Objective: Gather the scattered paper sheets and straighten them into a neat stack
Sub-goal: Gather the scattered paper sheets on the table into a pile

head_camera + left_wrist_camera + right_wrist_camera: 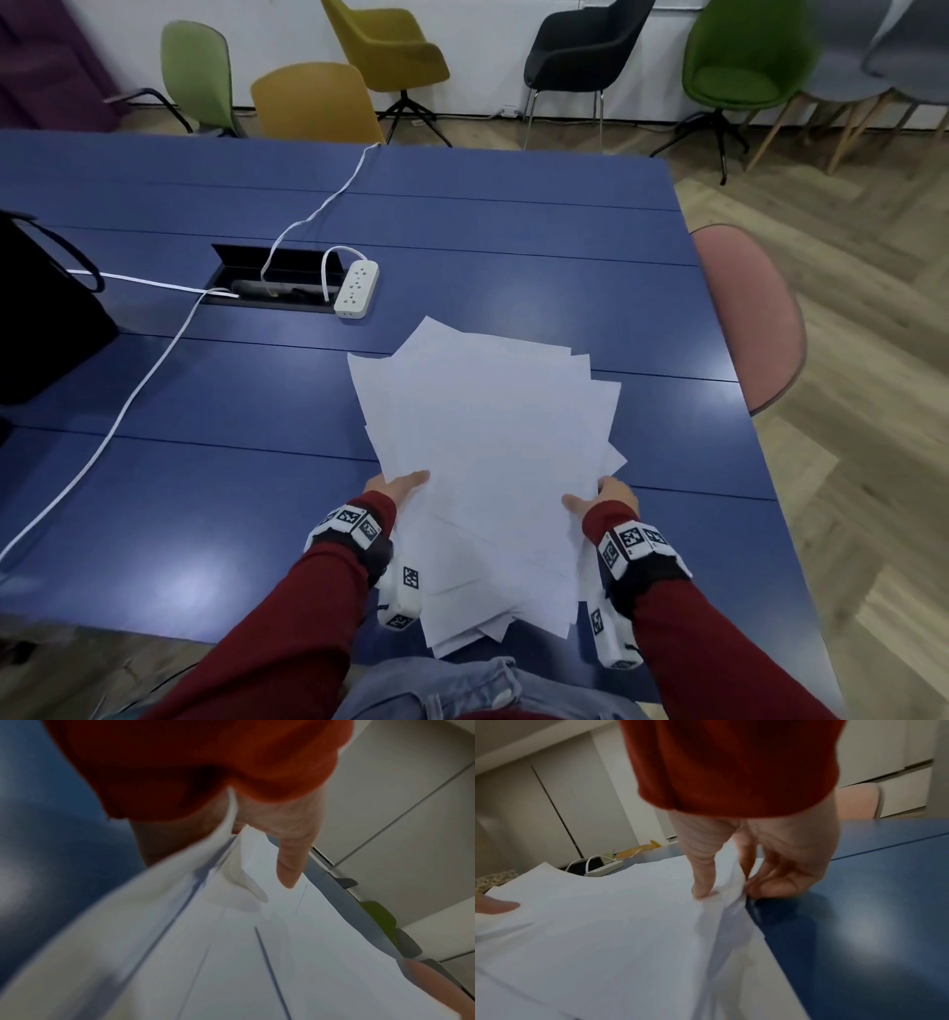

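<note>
A: Report the position of the paper sheets point(493, 462).

B: The sheets form one loose, fanned pile over the near edge of the blue table point(205, 488). Corners stick out at several angles along the far side and the near side. The near end of the pile overhangs the table edge toward the person.

A: Report the left hand point(398, 488).

B: It grasps the left edge of the pile. Thumb lies on top of the top sheet; the wrist view shows the sheet edges running into the palm, with the fingers under the pile and hidden.

A: Report the right hand point(608, 496).

B: It grasps the right edge of the pile. The wrist view shows the thumb pressed on top and the curled fingers point(780, 882) beneath the edge, which bends upward between them.

A: Other items on the table?

B: A white power strip point(357, 288) lies beyond the pile, well apart from it, beside an open cable hatch point(277, 280). A dark bag point(46, 313) stands at the left edge.
</note>
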`<action>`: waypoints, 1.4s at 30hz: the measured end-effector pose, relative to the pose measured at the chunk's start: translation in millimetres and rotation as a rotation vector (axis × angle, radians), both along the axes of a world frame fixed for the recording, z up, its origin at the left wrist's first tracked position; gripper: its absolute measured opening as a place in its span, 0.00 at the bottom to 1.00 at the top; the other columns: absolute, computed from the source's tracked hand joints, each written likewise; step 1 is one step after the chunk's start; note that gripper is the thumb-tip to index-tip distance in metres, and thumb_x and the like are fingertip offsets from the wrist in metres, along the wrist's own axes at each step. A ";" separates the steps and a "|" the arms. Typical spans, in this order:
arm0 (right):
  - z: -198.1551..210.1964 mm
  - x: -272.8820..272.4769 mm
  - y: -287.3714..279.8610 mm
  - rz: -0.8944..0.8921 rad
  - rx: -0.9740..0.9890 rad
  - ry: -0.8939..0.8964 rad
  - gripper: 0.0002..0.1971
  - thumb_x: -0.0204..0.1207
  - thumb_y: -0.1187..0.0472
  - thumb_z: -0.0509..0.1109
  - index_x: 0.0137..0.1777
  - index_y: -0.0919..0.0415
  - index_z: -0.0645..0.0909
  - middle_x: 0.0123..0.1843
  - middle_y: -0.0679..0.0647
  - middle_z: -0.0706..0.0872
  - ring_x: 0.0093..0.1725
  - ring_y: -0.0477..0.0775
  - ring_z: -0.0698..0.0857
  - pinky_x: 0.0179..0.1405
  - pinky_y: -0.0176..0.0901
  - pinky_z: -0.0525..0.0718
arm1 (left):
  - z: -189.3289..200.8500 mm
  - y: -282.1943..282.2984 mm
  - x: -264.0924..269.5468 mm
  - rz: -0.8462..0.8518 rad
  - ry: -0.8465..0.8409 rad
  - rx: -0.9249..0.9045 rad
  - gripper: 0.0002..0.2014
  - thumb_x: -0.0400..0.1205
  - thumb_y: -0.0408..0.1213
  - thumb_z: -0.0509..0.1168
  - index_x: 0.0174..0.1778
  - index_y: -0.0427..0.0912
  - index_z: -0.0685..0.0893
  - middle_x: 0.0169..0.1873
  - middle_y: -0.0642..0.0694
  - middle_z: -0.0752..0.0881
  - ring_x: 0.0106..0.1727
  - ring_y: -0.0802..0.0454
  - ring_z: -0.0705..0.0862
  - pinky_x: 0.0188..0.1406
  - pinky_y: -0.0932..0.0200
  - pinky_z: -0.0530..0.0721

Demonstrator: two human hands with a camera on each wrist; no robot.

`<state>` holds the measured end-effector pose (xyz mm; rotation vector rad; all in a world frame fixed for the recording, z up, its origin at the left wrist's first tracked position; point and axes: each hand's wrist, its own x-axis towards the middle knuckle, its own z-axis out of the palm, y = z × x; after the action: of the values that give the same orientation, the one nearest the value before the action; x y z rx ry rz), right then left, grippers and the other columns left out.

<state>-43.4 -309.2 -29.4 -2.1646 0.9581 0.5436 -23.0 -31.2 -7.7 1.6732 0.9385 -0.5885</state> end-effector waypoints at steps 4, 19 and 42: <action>13.4 7.3 11.2 -0.021 -0.073 -0.034 0.34 0.66 0.56 0.77 0.68 0.71 0.70 0.71 0.65 0.69 0.67 0.66 0.77 0.64 0.51 0.78 | 8.8 -7.7 1.7 -0.023 0.039 0.040 0.42 0.65 0.52 0.78 0.71 0.36 0.75 0.67 0.37 0.81 0.64 0.37 0.81 0.65 0.47 0.79; 26.4 25.6 9.6 -0.206 0.013 0.041 0.50 0.63 0.43 0.78 0.77 0.71 0.59 0.76 0.65 0.64 0.72 0.66 0.73 0.68 0.54 0.74 | 7.6 -10.2 5.7 -0.438 0.049 0.377 0.28 0.84 0.45 0.58 0.79 0.37 0.63 0.78 0.41 0.69 0.79 0.45 0.69 0.76 0.59 0.66; 34.5 18.4 -11.4 -0.268 0.031 0.121 0.65 0.44 0.33 0.81 0.79 0.60 0.54 0.77 0.64 0.64 0.74 0.70 0.70 0.71 0.65 0.72 | 30.1 -31.2 28.1 -0.307 -0.156 0.165 0.25 0.80 0.28 0.66 0.73 0.27 0.71 0.73 0.34 0.75 0.74 0.42 0.75 0.75 0.57 0.68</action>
<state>-25.1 -320.6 5.1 -1.9526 1.2729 0.5580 5.1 -62.4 22.4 2.0001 0.6359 -0.5853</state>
